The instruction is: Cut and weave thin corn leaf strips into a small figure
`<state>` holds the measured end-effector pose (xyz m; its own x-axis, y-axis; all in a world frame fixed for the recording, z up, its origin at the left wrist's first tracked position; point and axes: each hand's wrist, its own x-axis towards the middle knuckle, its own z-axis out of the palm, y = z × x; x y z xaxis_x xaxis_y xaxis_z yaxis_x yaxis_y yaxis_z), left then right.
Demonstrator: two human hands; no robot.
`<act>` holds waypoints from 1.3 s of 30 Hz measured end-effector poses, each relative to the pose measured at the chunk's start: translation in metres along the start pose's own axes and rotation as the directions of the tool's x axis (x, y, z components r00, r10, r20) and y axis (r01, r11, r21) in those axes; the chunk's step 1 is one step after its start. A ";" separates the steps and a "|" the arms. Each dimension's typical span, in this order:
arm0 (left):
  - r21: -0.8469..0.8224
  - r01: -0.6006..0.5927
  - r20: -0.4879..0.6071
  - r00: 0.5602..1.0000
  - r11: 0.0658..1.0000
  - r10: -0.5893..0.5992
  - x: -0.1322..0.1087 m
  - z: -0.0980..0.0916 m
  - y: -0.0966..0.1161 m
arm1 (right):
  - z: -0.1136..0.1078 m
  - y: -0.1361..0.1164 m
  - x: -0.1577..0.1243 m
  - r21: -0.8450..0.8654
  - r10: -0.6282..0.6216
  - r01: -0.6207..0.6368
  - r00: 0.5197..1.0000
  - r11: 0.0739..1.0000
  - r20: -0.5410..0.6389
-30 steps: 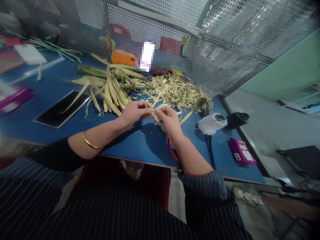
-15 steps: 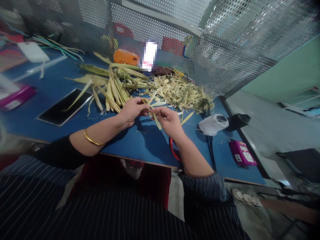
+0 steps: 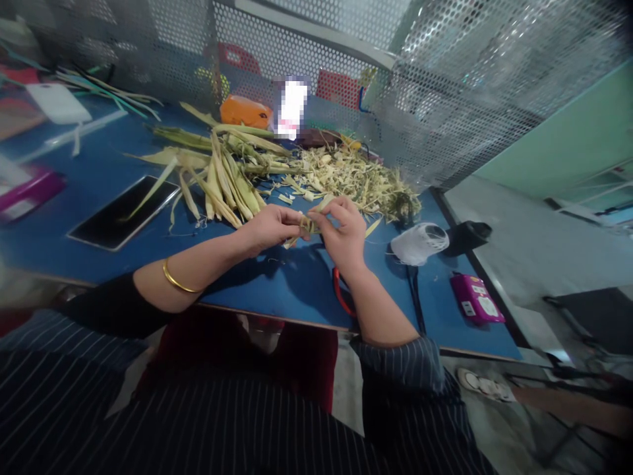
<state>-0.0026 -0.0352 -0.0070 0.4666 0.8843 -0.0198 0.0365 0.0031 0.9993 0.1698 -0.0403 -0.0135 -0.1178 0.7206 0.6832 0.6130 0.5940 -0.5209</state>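
Between my hands is a small bunch of pale corn husk strips [image 3: 310, 225], partly covered by the fingers. My left hand [image 3: 274, 227] pinches it from the left with thumb and fingertips. From the right, my right hand [image 3: 343, 231] grips the same strips, its fingers bent close to the left fingertips. Just behind my left hand lie whole dried corn husks [image 3: 222, 175], fanned out toward me. Beyond my right hand spreads a heap of shredded husk pieces [image 3: 353, 175]. Under my right wrist, a red curved handle [image 3: 341, 290] shows on the blue table [image 3: 291, 290].
A black phone-like slab [image 3: 123, 214] lies at left under a husk strip. White thread spool [image 3: 419, 244], black spool [image 3: 467, 237] and purple packet [image 3: 477, 299] stand at right. Behind are an orange packet [image 3: 244, 112], a lit screen [image 3: 293, 109] and a perforated metal panel [image 3: 297, 49]. Someone's foot [image 3: 487, 384] is at lower right.
My right hand has turned and risen a little, its fingers now over the husk strips. My left hand has moved slightly lower. The long strip end hanging below the fingers no longer shows.
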 end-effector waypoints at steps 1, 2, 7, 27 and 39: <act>0.000 0.016 0.026 1.000 1.000 -0.016 -0.001 0.000 0.000 | 0.001 0.001 0.000 -0.002 0.056 -0.056 0.998 0.998 -0.001; -0.004 0.031 0.043 0.999 1.000 -0.030 -0.001 -0.001 0.000 | 0.001 0.002 0.001 -0.008 0.116 -0.116 0.993 0.993 0.008; -0.034 0.082 0.032 0.996 0.996 -0.081 0.000 -0.001 -0.003 | 0.007 0.007 -0.001 -0.043 0.265 -0.263 0.961 0.964 0.078; -0.078 0.145 -0.084 0.985 0.986 -0.152 0.001 0.005 -0.005 | 0.004 0.006 -0.003 -0.111 0.030 -0.026 0.999 0.993 0.032; -0.402 0.168 -0.211 0.940 0.900 -0.269 0.008 -0.007 0.000 | -0.005 0.001 0.001 -0.374 -0.176 0.264 0.951 0.889 0.253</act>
<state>-0.0053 -0.0249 -0.0073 0.2421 0.9287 -0.2810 -0.2440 0.3386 0.9088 0.1739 -0.0409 -0.0107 -0.4176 0.6713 0.6124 0.8059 0.5849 -0.0916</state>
